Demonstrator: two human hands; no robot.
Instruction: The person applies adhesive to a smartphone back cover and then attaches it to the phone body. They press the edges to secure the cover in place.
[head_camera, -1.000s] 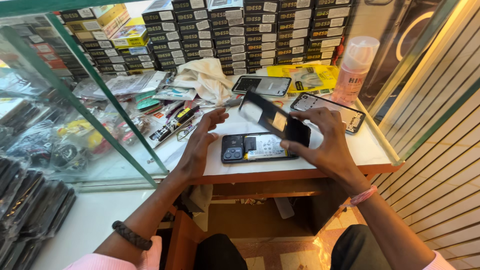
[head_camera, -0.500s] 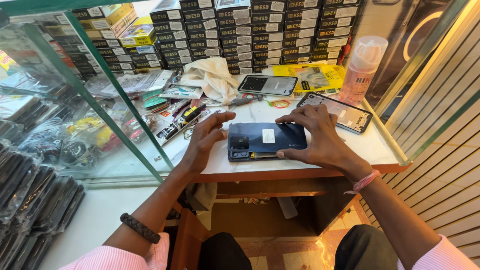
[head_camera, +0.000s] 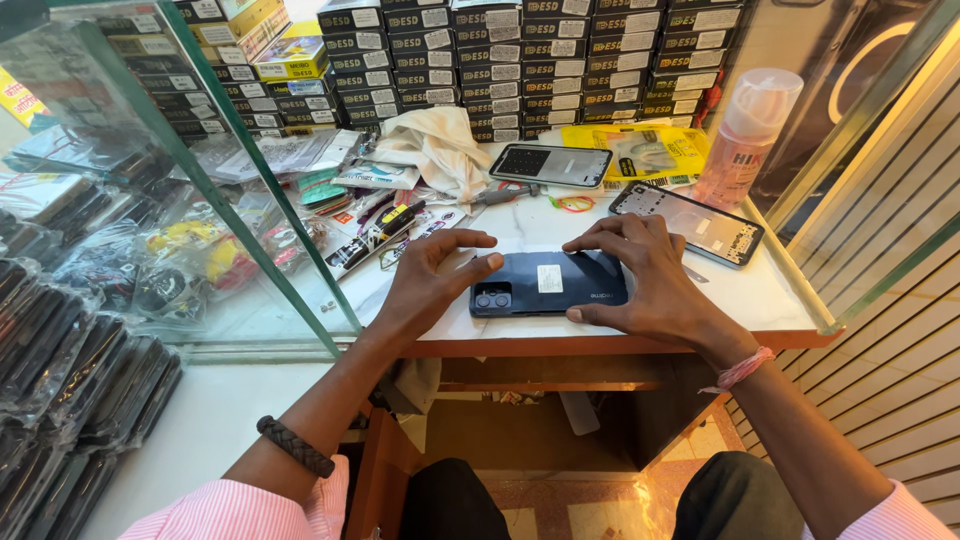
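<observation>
A glass case (head_camera: 150, 200) stands at the far left, with small tools (head_camera: 380, 230) scattered beside it on the white counter (head_camera: 760, 295). The left hand (head_camera: 425, 280) lies flat, its fingers (head_camera: 470, 265) spread and pressing the camera end of a dark blue phone (head_camera: 548, 283), which lies back up near the counter's front edge. The right hand (head_camera: 650, 275) covers the phone's other end, fingers arched, pressing rather than gripping. Farther right lie a bare phone frame (head_camera: 690, 222) and a pink bottle (head_camera: 745, 135).
</observation>
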